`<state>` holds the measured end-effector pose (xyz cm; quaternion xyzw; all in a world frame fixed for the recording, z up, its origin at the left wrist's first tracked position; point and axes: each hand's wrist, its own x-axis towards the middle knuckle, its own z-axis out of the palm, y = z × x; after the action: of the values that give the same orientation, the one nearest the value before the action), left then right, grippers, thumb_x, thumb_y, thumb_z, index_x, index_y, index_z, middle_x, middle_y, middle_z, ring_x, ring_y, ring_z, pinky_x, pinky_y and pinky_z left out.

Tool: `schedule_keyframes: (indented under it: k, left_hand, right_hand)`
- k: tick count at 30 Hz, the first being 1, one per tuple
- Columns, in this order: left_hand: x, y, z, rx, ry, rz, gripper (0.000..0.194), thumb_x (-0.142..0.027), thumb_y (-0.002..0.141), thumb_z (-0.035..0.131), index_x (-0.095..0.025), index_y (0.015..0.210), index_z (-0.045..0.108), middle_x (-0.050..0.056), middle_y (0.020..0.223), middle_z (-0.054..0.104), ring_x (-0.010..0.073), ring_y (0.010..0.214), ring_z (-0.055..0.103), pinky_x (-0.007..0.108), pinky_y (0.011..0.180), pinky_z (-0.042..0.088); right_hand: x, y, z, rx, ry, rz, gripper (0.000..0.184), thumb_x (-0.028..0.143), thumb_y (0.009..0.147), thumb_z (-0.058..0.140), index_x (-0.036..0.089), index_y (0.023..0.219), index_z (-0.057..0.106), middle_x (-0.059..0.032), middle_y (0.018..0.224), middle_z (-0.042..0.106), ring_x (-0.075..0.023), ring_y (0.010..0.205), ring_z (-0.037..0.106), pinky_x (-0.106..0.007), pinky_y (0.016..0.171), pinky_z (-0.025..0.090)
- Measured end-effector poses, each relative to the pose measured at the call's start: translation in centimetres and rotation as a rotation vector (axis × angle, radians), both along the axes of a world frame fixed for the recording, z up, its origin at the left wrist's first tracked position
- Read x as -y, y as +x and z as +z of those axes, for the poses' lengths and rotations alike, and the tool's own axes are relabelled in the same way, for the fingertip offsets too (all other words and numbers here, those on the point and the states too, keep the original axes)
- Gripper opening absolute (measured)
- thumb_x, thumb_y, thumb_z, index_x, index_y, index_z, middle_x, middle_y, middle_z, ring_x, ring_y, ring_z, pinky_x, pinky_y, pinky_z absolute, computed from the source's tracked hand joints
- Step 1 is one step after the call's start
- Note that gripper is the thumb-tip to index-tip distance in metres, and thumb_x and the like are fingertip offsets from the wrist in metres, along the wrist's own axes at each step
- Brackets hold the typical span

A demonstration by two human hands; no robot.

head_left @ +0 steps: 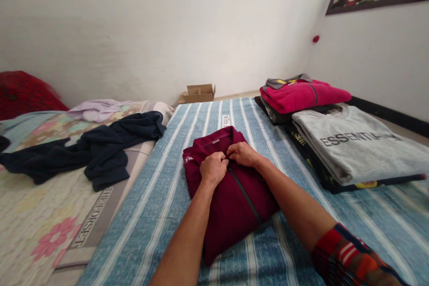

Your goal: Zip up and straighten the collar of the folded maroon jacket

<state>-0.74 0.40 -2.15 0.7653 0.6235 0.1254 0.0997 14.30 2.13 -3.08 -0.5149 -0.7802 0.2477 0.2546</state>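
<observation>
A folded maroon zip-up jacket (231, 196) lies on the blue striped bedsheet (161, 196) in front of me. My left hand (213, 169) is closed on the fabric near the top of its dark zipper. My right hand (244, 153) pinches the jacket right beside it, near the collar. Both hands touch each other at the zipper's upper end. The zipper runs diagonally down toward the lower right.
To the right sits a stack of folded clothes: a grey "ESSENTIALS" shirt (355, 143) and a pink fleece (301, 94) behind it. A dark navy garment (100, 147) and a lilac one (97, 109) lie loose at left. A cardboard box (198, 93) stands by the wall.
</observation>
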Motion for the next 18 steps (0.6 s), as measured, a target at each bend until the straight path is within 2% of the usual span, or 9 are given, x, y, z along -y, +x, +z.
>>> schedule_keyframes:
  k: [3, 9, 18]
  left_hand:
    - [-0.01, -0.01, -0.13, 0.01, 0.0, -0.005, 0.015, -0.032, 0.079, 0.054, -0.025, 0.083, 0.066, 0.003, 0.093, 0.07, 0.0217, 0.088, 0.063, 0.029, 0.068, 0.04]
    - [0.14, -0.04, -0.25, 0.004, 0.02, 0.004, 0.013, -0.032, 0.079, 0.054, -0.025, 0.08, 0.065, 0.002, 0.092, 0.07, 0.0212, 0.086, 0.063, 0.029, 0.066, 0.039]
    - [0.3, 0.05, -0.03, -0.021, 0.016, 0.015, 0.012, -0.032, 0.08, 0.054, -0.025, 0.081, 0.065, 0.001, 0.09, 0.07, 0.0205, 0.086, 0.063, 0.028, 0.064, 0.038]
  right_hand:
    - [0.12, -0.02, -0.11, -0.002, 0.011, -0.004, 0.021, 0.01, 0.075, 0.053, 0.018, 0.084, 0.07, 0.0001, 0.072, 0.065, -0.0119, 0.065, 0.057, -0.021, 0.064, 0.039]
    - [0.32, 0.29, 0.03, 0.009, -0.014, 0.048, 0.023, 0.014, 0.078, 0.052, 0.02, 0.09, 0.07, 0.0034, 0.06, 0.061, -0.0105, 0.058, 0.055, -0.021, 0.063, 0.039]
    - [0.37, -0.27, -0.22, 0.031, 0.022, 0.016, 0.02, 0.016, 0.078, 0.053, 0.021, 0.086, 0.071, 0.0004, 0.079, 0.068, -0.0132, 0.073, 0.059, -0.022, 0.068, 0.038]
